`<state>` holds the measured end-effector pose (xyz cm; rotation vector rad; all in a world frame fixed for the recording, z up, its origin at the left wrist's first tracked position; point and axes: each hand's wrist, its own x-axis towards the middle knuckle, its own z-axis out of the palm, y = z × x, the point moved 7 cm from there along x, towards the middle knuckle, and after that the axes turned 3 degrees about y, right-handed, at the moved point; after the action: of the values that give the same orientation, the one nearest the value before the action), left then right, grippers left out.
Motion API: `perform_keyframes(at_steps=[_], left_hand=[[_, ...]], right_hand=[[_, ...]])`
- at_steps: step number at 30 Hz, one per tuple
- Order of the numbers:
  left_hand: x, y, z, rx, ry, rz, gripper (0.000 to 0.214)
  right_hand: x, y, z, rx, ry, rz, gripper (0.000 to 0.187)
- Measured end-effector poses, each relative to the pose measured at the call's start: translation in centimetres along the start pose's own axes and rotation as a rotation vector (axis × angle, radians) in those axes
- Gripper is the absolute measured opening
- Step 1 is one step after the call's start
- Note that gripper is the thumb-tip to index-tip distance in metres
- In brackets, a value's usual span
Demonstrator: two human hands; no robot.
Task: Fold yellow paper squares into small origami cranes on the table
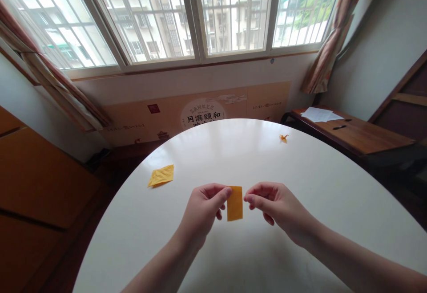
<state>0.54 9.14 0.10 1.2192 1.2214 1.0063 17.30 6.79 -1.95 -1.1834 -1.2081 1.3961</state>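
A small folded rectangle of orange-yellow paper [235,206] is held upright above the white table. My left hand [207,204] pinches its upper left corner between thumb and fingers. Just off the paper's right edge, my right hand [271,201] has thumb and index fingertip pressed together, with a narrow gap to the paper and nothing visible in the pinch. A creased yellow sheet of paper [161,176] lies to the left on the table. Toward the far right of the tabletop sits a small folded orange paper crane [283,138].
The round white table [133,239] has a glossy top. Beyond its right side, a wooden bench [373,133] bears white papers [319,114] and small dark items. Barred windows [233,12] and curtains are behind, and a wooden cabinet [36,172] stands at left.
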Motion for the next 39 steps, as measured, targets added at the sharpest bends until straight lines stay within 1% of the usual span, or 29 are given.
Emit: perform_keyframes(at_steps=[2,6,11,15,19,22,25,33,39], left_hand=[[-0.1,0.1,0.2,0.011,-0.009,0.007,0.033],[-0.4,0.0,0.9,0.030,-0.049,0.016,0.033],[-0.8,-0.3,1.7,0.040,-0.092,0.024,0.030],[-0.8,-0.5,1.8,0.036,-0.106,0.030,0.030],[-0.8,-0.5,1.7,0.016,-0.093,0.016,0.031],[-0.7,-0.3,1.5,0.002,-0.064,0.016,0.031],[-0.7,-0.2,1.3,-0.004,-0.034,0.006,0.031],[-0.7,-0.6,1.5,-0.013,-0.047,-0.008,0.032],[-0.7,-0.6,1.3,-0.031,-0.019,-0.015,0.034]], right_hand=[[0.0,0.0,0.2,0.030,-0.014,-0.006,0.031],[-0.1,0.1,0.7,0.046,-0.056,-0.004,0.039],[0.0,-0.1,0.6,0.080,-0.034,-0.021,0.032],[0.0,0.2,0.4,0.123,-0.024,0.024,0.033],[0.1,0.6,0.4,0.132,-0.029,0.026,0.032],[0.3,0.8,0.7,0.114,-0.057,0.027,0.037],[0.5,1.1,0.8,0.092,-0.059,0.040,0.039],[0.3,0.7,0.6,0.073,-0.039,0.005,0.041],[-0.2,0.4,1.3,0.037,-0.104,0.031,0.041]])
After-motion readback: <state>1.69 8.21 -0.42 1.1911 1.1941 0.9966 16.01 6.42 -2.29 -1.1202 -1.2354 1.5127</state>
